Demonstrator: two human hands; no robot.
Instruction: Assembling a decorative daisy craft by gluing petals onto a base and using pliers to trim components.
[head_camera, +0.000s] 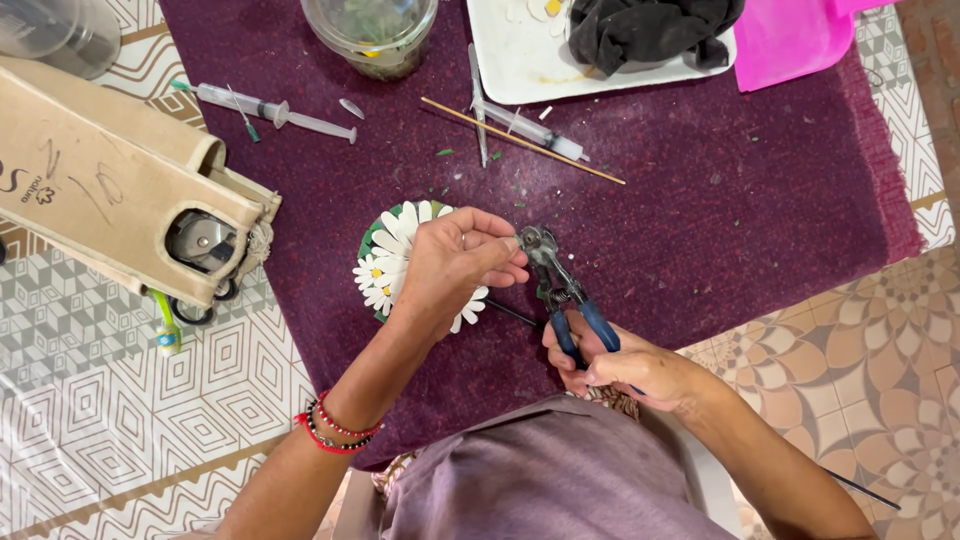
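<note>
Pliers (556, 283) in right hand (625, 368)

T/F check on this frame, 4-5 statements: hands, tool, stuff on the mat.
1. The right hand grips blue-handled pliers. True.
2. The left hand rests flat on the tiled floor. False: it is raised over the daisy ornament, fingertips pinched at the pliers' head.
3. Two syringes lie on the purple mat. True.
4. The white tray holds a red cloth. False: the cloth is black.
5. The left wrist is bare. False: it wears red and dark beaded bracelets.
</note>
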